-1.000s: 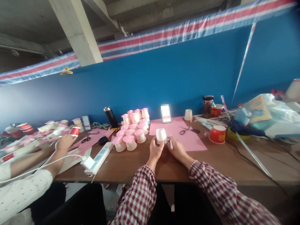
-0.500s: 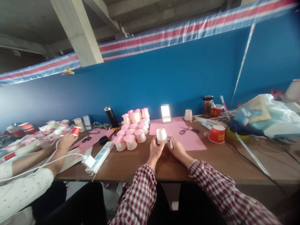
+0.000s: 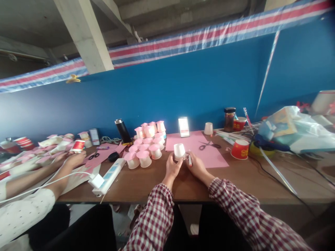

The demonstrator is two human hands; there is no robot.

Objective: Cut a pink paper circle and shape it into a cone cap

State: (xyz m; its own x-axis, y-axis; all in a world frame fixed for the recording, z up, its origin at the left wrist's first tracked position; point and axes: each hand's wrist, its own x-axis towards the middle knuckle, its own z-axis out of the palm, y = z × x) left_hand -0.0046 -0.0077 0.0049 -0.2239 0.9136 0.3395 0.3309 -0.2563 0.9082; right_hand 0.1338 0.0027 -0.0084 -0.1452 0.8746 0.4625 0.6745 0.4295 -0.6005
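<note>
Left hand (image 3: 173, 168) grip clamped on upturned paper cup (image 3: 179, 151); right hand (image 3: 196, 166) grip holds marker (image 3: 190, 160), prob. near cup

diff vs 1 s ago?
Co-worker's hand dropped from the red cup to the table. Unchanged: left hand holds the upturned white cup, right hand holds the marker. The view shifted slightly.

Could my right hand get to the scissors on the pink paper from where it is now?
Probably yes. The right hand holds a marker at the pink paper, and only bare paper separates it from the scissors.
</note>
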